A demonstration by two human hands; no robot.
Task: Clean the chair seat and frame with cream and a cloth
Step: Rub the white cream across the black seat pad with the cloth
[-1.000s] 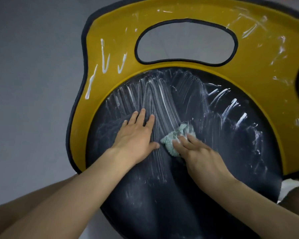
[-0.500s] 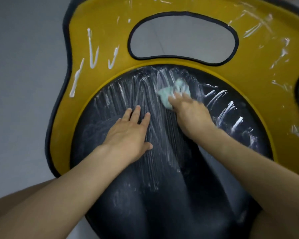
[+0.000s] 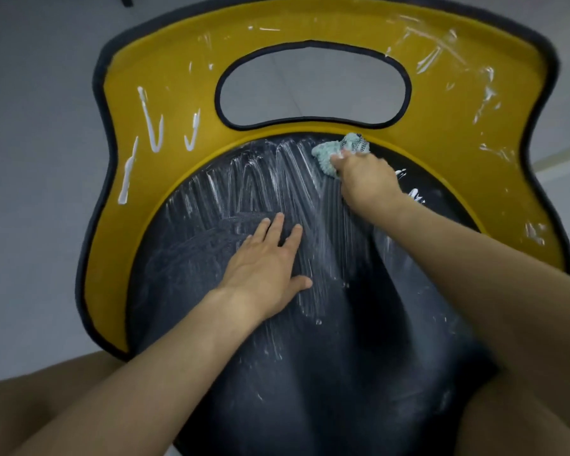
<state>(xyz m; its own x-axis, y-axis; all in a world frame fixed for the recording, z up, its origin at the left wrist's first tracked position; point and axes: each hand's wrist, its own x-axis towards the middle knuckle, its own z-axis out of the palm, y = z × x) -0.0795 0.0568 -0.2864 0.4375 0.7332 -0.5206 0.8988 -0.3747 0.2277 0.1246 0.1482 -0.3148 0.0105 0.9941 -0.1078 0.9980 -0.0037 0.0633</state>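
- Right hand (image 3: 366, 182) grips cloth (image 3: 339, 149) at seat's (image 3: 343, 373) far edge, touching yellow frame (image 3: 441, 110).
- Left hand (image 3: 264, 268) flat on seat, fingers straight, apart from cloth.
- Since 0.5 s ago: cloth moved up to frame.

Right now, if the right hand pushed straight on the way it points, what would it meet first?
Probably the yellow frame: the cloth under the right hand sits at its inner edge.
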